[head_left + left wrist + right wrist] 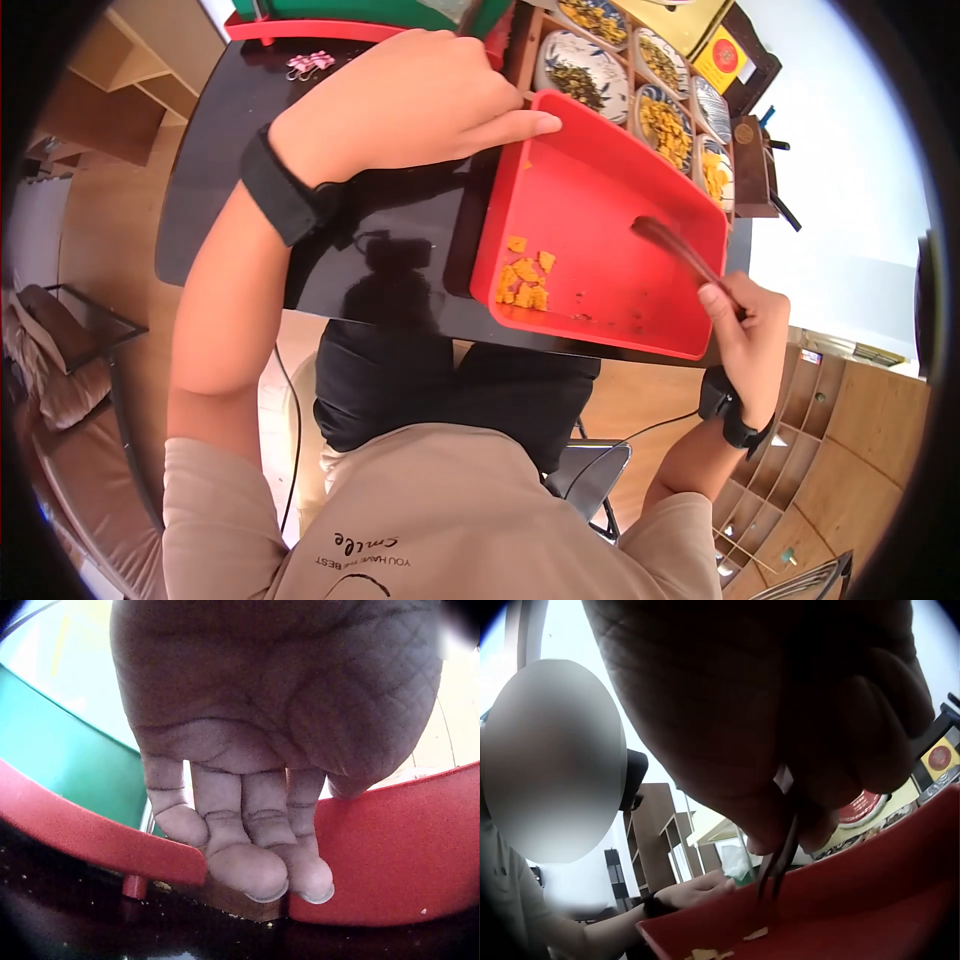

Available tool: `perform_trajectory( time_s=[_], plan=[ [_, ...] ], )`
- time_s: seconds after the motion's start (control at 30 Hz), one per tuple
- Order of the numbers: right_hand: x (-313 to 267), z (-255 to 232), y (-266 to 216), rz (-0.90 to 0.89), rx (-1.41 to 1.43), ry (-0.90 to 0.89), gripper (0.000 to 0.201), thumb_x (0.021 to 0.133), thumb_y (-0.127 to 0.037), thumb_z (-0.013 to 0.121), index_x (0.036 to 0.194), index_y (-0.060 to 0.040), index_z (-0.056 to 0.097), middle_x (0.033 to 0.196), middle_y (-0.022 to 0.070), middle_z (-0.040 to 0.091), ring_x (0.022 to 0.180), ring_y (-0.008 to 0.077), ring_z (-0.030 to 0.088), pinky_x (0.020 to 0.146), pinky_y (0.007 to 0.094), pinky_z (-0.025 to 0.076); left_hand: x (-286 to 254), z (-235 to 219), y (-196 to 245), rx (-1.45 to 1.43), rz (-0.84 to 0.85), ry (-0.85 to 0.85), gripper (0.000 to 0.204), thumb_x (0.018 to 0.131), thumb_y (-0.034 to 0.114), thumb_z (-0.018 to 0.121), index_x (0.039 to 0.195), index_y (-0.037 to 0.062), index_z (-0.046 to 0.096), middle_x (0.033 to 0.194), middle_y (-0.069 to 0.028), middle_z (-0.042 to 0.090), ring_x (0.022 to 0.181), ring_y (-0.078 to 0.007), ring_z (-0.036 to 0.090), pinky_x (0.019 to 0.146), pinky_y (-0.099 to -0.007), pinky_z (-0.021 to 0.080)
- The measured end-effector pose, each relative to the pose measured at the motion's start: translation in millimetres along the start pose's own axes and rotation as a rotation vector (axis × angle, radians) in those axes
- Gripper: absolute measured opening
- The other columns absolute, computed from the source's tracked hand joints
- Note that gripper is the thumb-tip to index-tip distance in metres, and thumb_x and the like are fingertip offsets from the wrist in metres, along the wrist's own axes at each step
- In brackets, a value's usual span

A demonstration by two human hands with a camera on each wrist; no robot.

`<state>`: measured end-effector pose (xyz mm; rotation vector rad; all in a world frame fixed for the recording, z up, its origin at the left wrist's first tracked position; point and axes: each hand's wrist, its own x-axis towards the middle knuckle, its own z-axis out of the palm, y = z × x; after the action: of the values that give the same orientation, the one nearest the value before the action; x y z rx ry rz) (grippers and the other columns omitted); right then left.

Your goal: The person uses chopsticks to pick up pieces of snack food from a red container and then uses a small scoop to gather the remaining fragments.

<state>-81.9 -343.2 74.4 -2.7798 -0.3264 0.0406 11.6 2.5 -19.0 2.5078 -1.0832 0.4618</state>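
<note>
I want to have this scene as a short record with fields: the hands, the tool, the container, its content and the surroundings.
left hand: at the tray's far left corner, thumb over the rim
right hand: holds the tongs
tool: dark brown tongs, tips over the tray, no piece seen between them
container: red tray
content: orange-yellow pieces, mostly gathered in the near left corner
beyond tray: patterned dishes with yellow and dark green bits

Right grip [780, 727] pinches dark two-pronged tool [781, 862] over red tray [855, 900]; yellow pieces [757, 934] inside.
</note>
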Motion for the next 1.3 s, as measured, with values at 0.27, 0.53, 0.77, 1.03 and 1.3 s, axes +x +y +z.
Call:
perform_trajectory(
  time_s=[0.27, 0.53, 0.77, 1.03, 1.3],
  plan=[
    [11.1, 26.6, -29.7, -0.226, -0.141, -0.14, 0.032, 0.086, -0.027, 0.082, 0.074, -0.0038, 0.064, 0.057, 0.013, 0.054, 0.051, 0.0325, 0.055, 0.049, 0.038, 0.041, -0.8, 0.5, -1.3, 0.032, -0.002, -0.033, 0.051, 0.106, 0.04, 0.055, 0.077, 0.0021, 0.072, 0.06, -0.018, 0.057, 0.059, -0.0363, 0.059, 0.061, -0.0439, 0.048],
    [21.3, 36.5, -41.8, -0.324, -0.255, -0.142, 0.038, 0.088, -0.033, 0.08, 0.07, -0.0055, 0.06, 0.056, 0.012, 0.056, 0.052, 0.0333, 0.058, 0.049, 0.0404, 0.042, -0.4, -0.2, -0.8, 0.045, -0.019, -0.057, 0.048, 0.106, 0.04, 0.056, 0.082, 0.0021, 0.075, 0.063, -0.0179, 0.061, 0.06, -0.036, 0.061, 0.061, -0.0432, 0.049],
    [24.3, 39.1, -43.3, -0.336, -0.267, -0.161, 0.042, 0.088, -0.036, 0.079, 0.069, -0.0054, 0.058, 0.055, 0.0127, 0.056, 0.053, 0.0347, 0.059, 0.049, 0.0421, 0.042, -0.6, -0.4, 0.0, 0.046, -0.03, -0.073, 0.048, 0.106, 0.04, 0.056, 0.082, 0.0023, 0.075, 0.064, -0.0178, 0.061, 0.061, -0.0356, 0.061, 0.061, -0.0427, 0.049],
    [23.7, 40.3, -45.1, -0.342, -0.228, -0.18, 0.04, 0.088, -0.034, 0.079, 0.068, -0.0063, 0.058, 0.055, 0.0123, 0.056, 0.052, 0.0343, 0.059, 0.049, 0.0413, 0.043, -0.7, 0.3, 0.2, 0.056, -0.02, -0.048, 0.05, 0.106, 0.04, 0.056, 0.079, 0.0023, 0.075, 0.061, -0.0176, 0.06, 0.059, -0.0357, 0.06, 0.06, -0.043, 0.049],
    [19.2, 36.2, -45.1, -0.342, -0.202, -0.127, 0.037, 0.086, -0.03, 0.082, 0.067, -0.0067, 0.059, 0.055, 0.0126, 0.055, 0.052, 0.0333, 0.058, 0.048, 0.0397, 0.042, -1.1, -0.4, 0.3, 0.063, -0.001, -0.032, 0.053, 0.107, 0.041, 0.055, 0.074, 0.0027, 0.071, 0.059, -0.017, 0.057, 0.058, -0.0352, 0.06, 0.06, -0.0431, 0.048]
  ],
)
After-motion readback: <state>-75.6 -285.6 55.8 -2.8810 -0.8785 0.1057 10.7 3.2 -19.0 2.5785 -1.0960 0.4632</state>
